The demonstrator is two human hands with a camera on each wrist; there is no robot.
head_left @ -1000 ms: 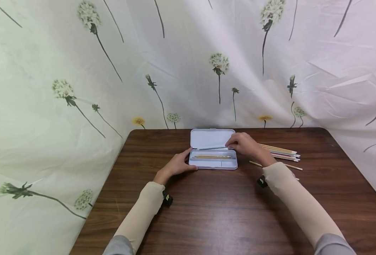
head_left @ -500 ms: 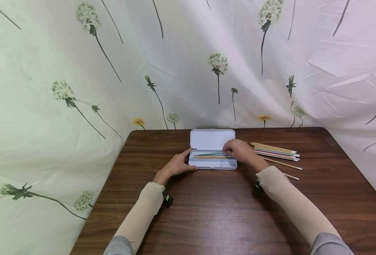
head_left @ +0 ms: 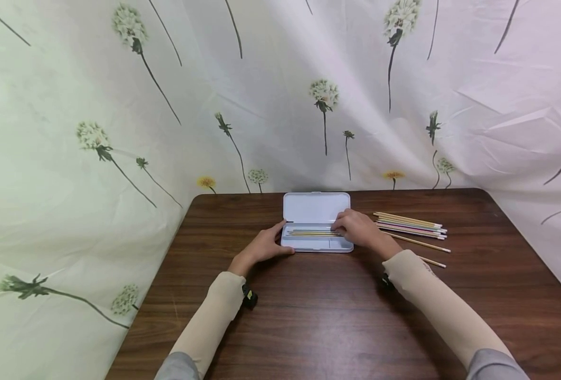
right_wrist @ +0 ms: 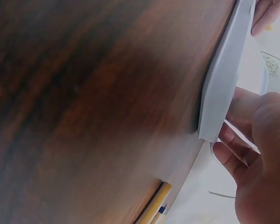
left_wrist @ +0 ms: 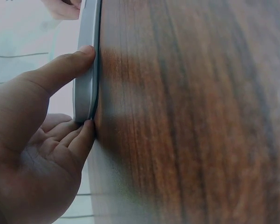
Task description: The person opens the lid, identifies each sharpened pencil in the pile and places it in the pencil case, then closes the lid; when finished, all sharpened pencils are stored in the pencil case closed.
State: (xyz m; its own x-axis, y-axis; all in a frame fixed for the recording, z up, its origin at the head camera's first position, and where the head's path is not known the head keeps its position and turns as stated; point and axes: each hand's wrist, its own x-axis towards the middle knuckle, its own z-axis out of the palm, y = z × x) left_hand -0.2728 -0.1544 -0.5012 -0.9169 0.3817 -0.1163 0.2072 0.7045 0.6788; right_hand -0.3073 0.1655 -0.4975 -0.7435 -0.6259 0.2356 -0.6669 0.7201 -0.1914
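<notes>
A white pencil case (head_left: 310, 244) lies on the table with its lid (head_left: 316, 207) raised at the back. Several pencils (head_left: 309, 233) lie side by side in its long rear compartment. My left hand (head_left: 261, 246) steadies the case's left end, thumb on the front wall and fingers round the far corner; the left wrist view shows the thumb against the case wall (left_wrist: 86, 70). My right hand (head_left: 360, 228) reaches over the case's right end, fingers down in the rear compartment at a pencil's end. Its fingertips are hidden behind the case wall (right_wrist: 224, 84) in the right wrist view.
Right of the case lies a bundle of several loose pencils (head_left: 411, 226) with white erasers. Two single pencils lie nearer, one yellow pencil (head_left: 420, 243) and one shorter-looking pencil (head_left: 433, 262) partly under the right sleeve. A flower-print curtain (head_left: 261, 105) hangs behind the dark wooden table (head_left: 309, 327).
My right hand has brought a pencil from over the lid's lower edge down into the rear compartment, alongside the others. The left hand stays at the case's left end.
</notes>
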